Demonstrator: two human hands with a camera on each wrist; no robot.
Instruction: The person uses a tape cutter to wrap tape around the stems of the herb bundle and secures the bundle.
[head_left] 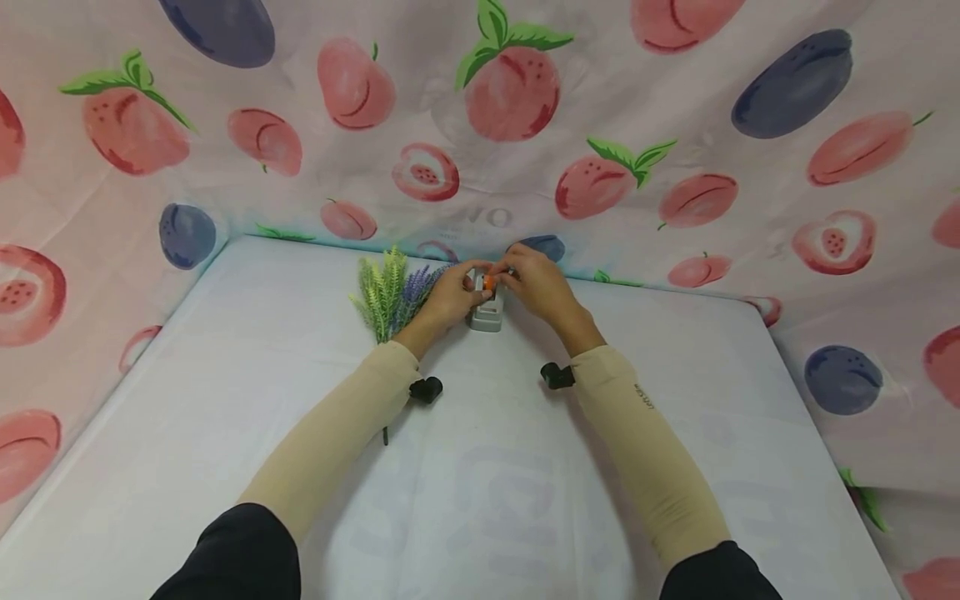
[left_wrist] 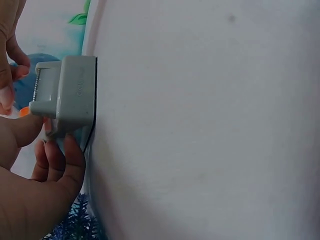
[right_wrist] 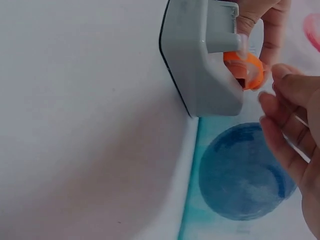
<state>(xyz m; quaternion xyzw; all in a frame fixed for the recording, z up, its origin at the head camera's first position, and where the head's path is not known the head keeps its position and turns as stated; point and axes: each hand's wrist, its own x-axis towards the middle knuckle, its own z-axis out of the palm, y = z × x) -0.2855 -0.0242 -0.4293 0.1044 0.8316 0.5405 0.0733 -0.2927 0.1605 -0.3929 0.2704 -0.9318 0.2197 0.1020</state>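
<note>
A grey tape dispenser (head_left: pixel 487 317) with a serrated cutting edge stands near the table's far edge. Over its cradle shows the orange core of a tape roll (right_wrist: pixel 245 70). From the left, my left hand (head_left: pixel 452 293) holds the dispenser; its thumb lies beside the orange core and its fingertips are at the grey side wall, as the left wrist view shows. My right hand (head_left: pixel 543 283) is close on the other side, fingers bent and fingertips right by the roll. A gap shows between those fingertips in the left wrist view.
Left of the dispenser lies a bunch of artificial flowers, yellow-green sprigs (head_left: pixel 386 292) beside purple ones (head_left: pixel 416 292), with stems partly hidden under the left forearm. A white cloth covers the table (head_left: pixel 480 483). Fruit-print fabric (head_left: pixel 495 167) hangs behind it.
</note>
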